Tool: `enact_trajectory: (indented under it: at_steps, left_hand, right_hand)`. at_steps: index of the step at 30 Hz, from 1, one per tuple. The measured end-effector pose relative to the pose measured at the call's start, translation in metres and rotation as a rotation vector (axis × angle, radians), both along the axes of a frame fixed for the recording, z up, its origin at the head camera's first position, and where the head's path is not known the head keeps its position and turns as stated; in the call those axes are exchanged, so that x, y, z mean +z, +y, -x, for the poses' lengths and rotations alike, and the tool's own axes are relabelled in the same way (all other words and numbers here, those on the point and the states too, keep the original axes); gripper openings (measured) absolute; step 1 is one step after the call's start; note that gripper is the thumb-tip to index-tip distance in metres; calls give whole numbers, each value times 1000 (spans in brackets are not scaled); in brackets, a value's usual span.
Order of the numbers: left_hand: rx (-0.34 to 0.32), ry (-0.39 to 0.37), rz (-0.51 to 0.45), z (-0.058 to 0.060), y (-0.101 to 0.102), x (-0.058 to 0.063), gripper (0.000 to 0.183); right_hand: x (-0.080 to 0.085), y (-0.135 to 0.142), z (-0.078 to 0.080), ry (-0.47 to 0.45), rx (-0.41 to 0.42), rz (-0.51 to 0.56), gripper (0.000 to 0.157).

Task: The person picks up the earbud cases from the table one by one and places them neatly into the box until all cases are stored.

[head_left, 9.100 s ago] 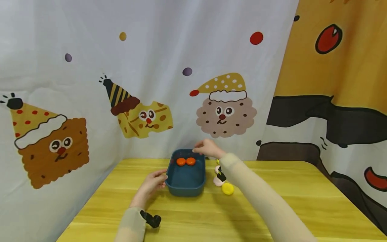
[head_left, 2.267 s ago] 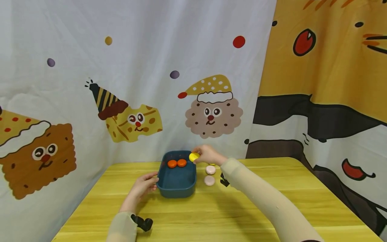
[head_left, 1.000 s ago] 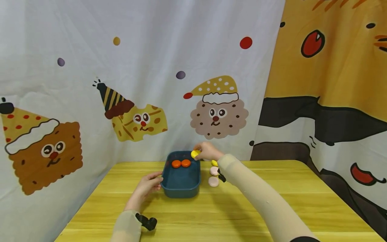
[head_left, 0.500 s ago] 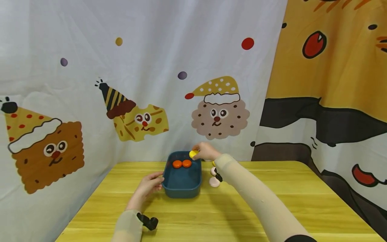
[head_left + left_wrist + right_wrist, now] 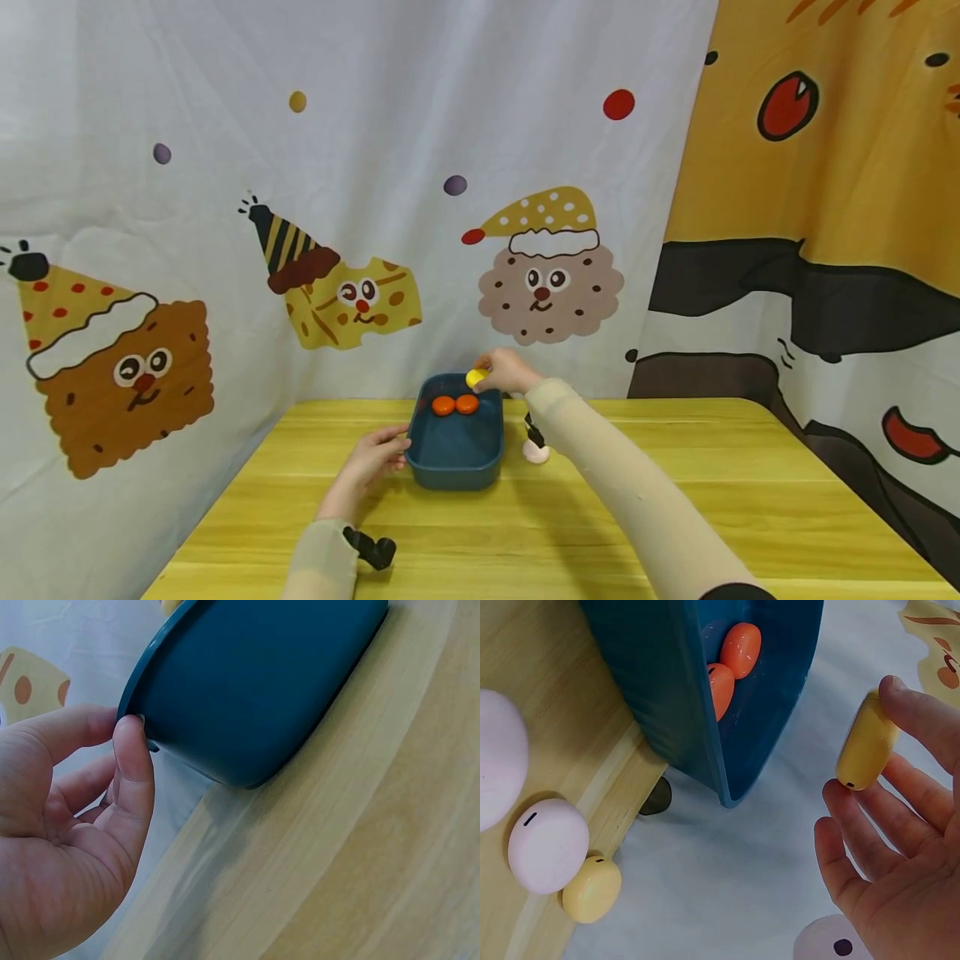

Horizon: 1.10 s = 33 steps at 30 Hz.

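A dark blue rectangular bin (image 5: 455, 478) stands on the wooden table. My left hand (image 5: 371, 458) pinches its left rim between thumb and fingers, as the left wrist view shows up close. Over the far right end of the bin, my right hand (image 5: 510, 372) holds a yellow rounded disc (image 5: 475, 378) with a small black slot, on edge between thumb and fingertips (image 5: 842, 791). Two orange discs, a left one (image 5: 444, 406) and a right one (image 5: 467, 404), lie side by side inside the bin toward its far end.
Right of the bin, two pale pink discs, one near (image 5: 499, 761) and one farther (image 5: 549, 846), lie on the table in a row with another yellow disc (image 5: 592, 890). My right forearm partly hides them in the head view. A printed curtain (image 5: 375, 167) hangs behind the table.
The near yellow disc, on the table beside the bin at first, is now in my right hand over the bin's far end. My left hand stays on the rim; the orange discs have not moved.
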<state>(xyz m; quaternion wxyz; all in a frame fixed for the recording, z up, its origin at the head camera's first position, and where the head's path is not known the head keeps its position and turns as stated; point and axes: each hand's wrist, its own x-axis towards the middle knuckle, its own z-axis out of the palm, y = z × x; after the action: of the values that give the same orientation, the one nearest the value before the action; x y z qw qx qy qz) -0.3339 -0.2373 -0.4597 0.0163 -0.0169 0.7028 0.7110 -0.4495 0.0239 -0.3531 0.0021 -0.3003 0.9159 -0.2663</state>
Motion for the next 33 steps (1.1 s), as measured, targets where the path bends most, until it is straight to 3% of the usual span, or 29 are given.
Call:
enact_trajectory:
  at_steps: [10, 25, 33]
  left_hand:
    - [2, 6, -1, 1, 0, -1, 46]
    - [14, -5, -7, -2, 1, 1, 47]
    - [-32, 26, -8, -2, -2, -1, 49]
  right_hand:
    - [-8, -8, 5, -30, -20, 41, 45]
    - [-7, -24, -1, -48, -53, 49, 44]
    - [-9, -27, -3, -51, -61, 83, 44]
